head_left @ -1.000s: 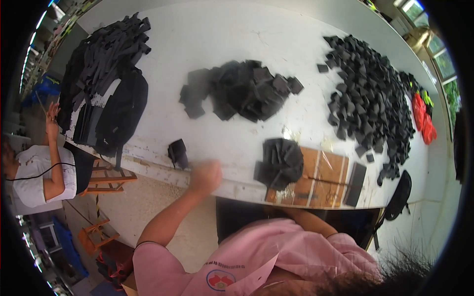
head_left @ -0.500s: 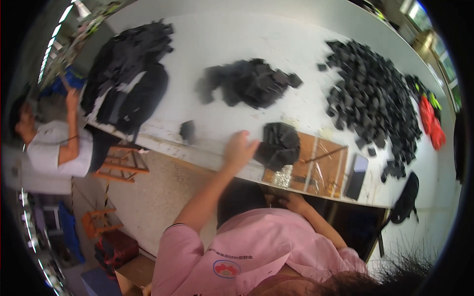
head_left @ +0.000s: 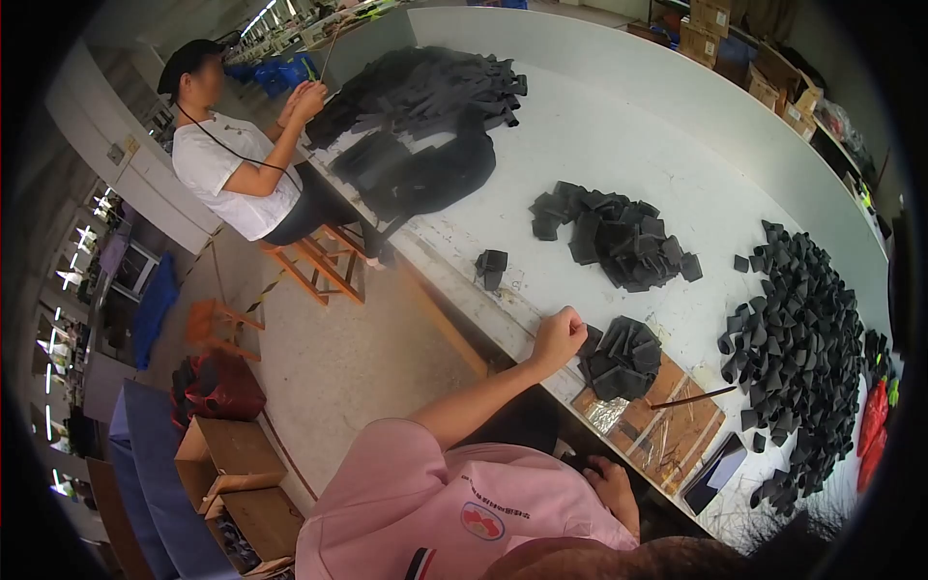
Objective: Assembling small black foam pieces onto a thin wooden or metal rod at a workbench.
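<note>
From here I see my left hand (head_left: 559, 340) at the centre of the frame, resting on the near edge of the white bench (head_left: 619, 126). Its grip is closed into a loose fist, fingers curled in, and I cannot tell whether anything small is caught inside it. The knuckles sit just beside a small heap of black fabric pieces (head_left: 622, 356), touching or nearly touching its left side; I cannot say which.

My right hand (head_left: 611, 480) is low in the frame, below the bench edge and close to my pink shirt. Its fingers look bent inward, but how far the grip is closed and whether it holds anything is hidden from me.

The small heap lies partly on a brown cardboard sheet (head_left: 667, 430) at the lower right, where a thin stick (head_left: 691, 397) lies across the board and a dark flat phone-like slab (head_left: 713, 471) sits at its lower end. Above the heap, right of centre, is a larger pile of black pieces (head_left: 614, 235), and a lone pair of pieces (head_left: 491, 266) lies to its left near the bench edge. Along the right side runs a long mound of curled black pieces (head_left: 797, 338). At the upper middle sits a big stack of dark cloth (head_left: 425, 116). At the upper left another person (head_left: 242, 159) in a white shirt sits by the bench, hands raised.
</note>
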`<action>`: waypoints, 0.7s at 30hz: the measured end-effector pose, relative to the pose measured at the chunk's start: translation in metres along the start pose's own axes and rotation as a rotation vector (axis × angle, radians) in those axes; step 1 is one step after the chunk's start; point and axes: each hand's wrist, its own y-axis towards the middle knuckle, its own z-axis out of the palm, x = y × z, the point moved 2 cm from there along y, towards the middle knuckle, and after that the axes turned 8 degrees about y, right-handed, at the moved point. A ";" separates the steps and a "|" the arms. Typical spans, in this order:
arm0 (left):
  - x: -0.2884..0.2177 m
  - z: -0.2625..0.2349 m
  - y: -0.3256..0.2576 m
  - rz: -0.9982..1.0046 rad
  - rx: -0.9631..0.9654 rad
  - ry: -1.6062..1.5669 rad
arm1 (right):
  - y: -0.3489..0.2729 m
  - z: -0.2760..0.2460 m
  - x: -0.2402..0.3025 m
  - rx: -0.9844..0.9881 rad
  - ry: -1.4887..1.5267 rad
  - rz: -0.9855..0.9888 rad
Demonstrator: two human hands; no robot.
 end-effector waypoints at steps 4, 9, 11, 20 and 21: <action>-0.028 -0.017 -0.010 -0.026 -0.059 -0.170 | -0.008 -0.003 0.032 0.024 -0.011 -0.078; -0.082 -0.027 -0.040 -0.107 0.278 -0.536 | -0.024 -0.012 0.082 -0.236 0.427 -0.206; -0.098 -0.030 -0.054 -0.148 0.470 -0.637 | -0.024 -0.021 0.098 -0.439 0.528 -0.323; -0.120 -0.029 -0.065 -0.473 0.682 -0.977 | -0.002 -0.040 0.140 -0.595 0.985 -0.381; -0.120 -0.027 -0.065 -0.481 0.710 -0.985 | -0.001 -0.043 0.136 -0.509 1.160 -0.357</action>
